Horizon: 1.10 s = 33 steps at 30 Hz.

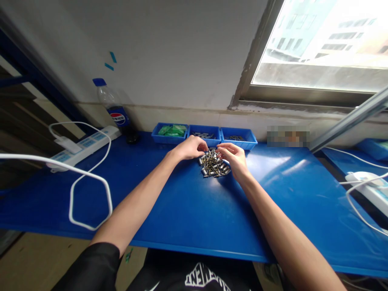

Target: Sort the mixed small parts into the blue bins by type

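A pile of small metal parts, silvery and brass-coloured, lies on the blue table. At the pile's upper left is my left hand, its fingers curled and pinched together near the pile's edge; what they hold, if anything, is too small to name. My right hand is at the upper right of the pile, thumb and fingers drawn together over it, and anything between them is too small to make out. Behind the hands, a middle blue bin and a right blue bin hold small metal pieces.
A left blue bin holds green packets. Farther left stand a cola bottle and a white power strip, with a looping white cable. At the right are a slanted metal bar and another power strip.
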### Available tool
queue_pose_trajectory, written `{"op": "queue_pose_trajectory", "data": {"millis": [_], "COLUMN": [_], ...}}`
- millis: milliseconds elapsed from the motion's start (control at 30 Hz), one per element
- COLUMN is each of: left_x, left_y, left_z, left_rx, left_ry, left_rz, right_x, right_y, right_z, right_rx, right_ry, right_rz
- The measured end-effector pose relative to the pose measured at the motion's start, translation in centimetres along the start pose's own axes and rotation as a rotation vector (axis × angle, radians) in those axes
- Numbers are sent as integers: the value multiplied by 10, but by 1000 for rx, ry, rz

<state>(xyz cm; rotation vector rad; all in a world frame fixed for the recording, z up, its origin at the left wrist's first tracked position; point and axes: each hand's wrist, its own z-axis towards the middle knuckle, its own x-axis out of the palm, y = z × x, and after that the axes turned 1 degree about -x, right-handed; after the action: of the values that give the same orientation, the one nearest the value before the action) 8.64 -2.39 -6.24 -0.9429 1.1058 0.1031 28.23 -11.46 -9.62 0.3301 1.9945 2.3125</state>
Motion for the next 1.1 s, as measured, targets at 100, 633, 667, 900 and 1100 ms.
{"op": "queue_pose_trajectory", "data": {"millis": [100, 633, 667, 900, 1100], "left_x": [2, -7, -7, -8, -4], "left_y": [4, -9, -11, -12, -7], "left_z": [1, 5, 5, 3, 4], "left_rx": [-23, -18, -12, 9, 70], "left_ry": [-2, -240, -238, -213, -179], "left_rz": [-44, -530, -572, -630, -419], "right_x": [1, 2, 3, 2, 1], "right_y": [0, 0, 0, -1, -5], "right_z": [0, -1, -1, -1, 4], "right_rx": [2, -2, 8, 43, 34], "right_ry": [8, 87, 104, 105, 11], "right_rz": [-6, -35, -8, 146, 165]}}
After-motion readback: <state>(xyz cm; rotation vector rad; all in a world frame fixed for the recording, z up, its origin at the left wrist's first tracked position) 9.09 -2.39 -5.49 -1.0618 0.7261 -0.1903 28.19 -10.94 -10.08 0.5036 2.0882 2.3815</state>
